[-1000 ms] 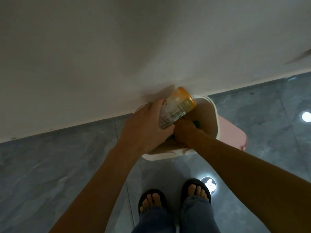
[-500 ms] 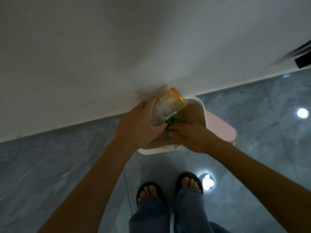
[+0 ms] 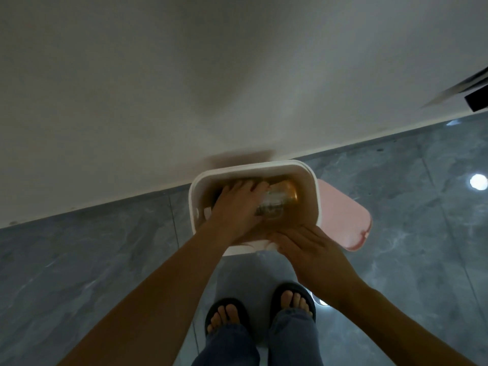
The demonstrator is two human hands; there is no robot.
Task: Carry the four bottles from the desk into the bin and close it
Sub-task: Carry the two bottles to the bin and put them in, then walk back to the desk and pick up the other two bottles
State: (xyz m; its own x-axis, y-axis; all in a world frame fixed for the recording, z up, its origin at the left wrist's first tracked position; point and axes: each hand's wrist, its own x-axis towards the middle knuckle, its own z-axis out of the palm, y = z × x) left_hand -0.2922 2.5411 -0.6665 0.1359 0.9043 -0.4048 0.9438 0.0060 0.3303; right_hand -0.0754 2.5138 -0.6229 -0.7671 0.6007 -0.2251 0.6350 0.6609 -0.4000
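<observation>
- Reaching down inside the white bin [image 3: 311, 178], the left hand [image 3: 235, 210] has its fingers curled around a bottle [image 3: 277, 203] with an orange end and a printed label, which lies tilted below the rim.
- Flat and loosely spread, the right hand [image 3: 309, 247] holds nothing; it lies over the bin's near rim, though actual contact is hard to tell.
- Half a second ago the bottle was above the rim with the right hand's fingers just under it; now it is lowered into the bin and the right hand has drawn back to the edge.
- A pink lid [image 3: 343, 215] hangs open on the bin's right side.
- The bin stands against a pale wall [image 3: 184, 75] on glossy grey marbled floor tiles [image 3: 92, 247]; two feet in dark sandals [image 3: 227, 315] and jeans show below.
</observation>
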